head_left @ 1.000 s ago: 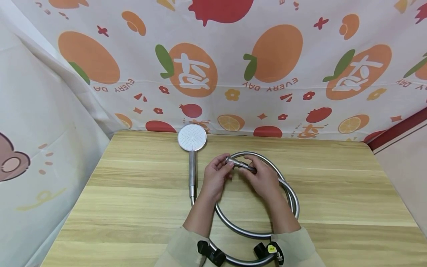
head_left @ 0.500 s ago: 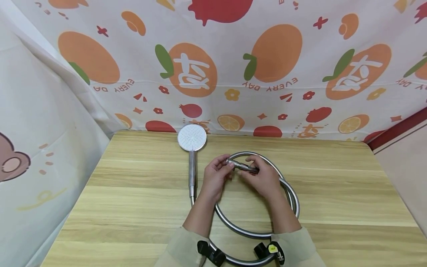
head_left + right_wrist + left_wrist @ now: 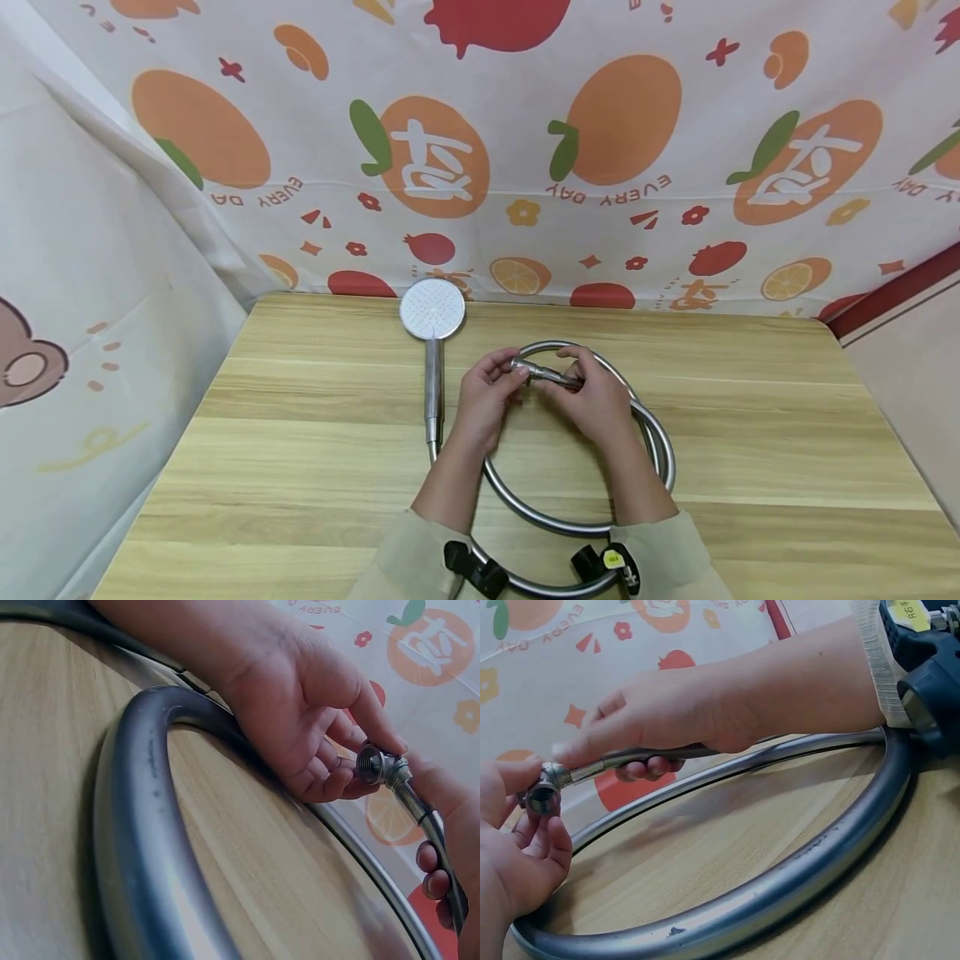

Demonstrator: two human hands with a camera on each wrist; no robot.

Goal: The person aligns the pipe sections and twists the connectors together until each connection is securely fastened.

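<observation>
My left hand [image 3: 486, 396] pinches a small silver metal fitting [image 3: 544, 796] between thumb and fingers. An open round mouth with inner threads shows on it in both wrist views. My right hand [image 3: 596, 396] holds the end of the metal shower hose [image 3: 615, 760] where it meets the fitting; its curled fingers show under the hose in the left wrist view. The hose end [image 3: 551, 377] slants down to the right between the hands. On the left of the table lies a round shower head [image 3: 432, 308], face up, its handle [image 3: 434, 383] joined to the hose.
Large hose loops [image 3: 547, 523] lie on the wooden table [image 3: 300, 467] around and under both forearms. A fruit-print cloth [image 3: 517, 150] hangs behind the table's far edge, and a pale cloth [image 3: 127, 275] hangs at the left.
My right hand has shifted slightly to the right along with the hose end, its index finger now higher. The left hand stays nearly still; the shower head has not moved.
</observation>
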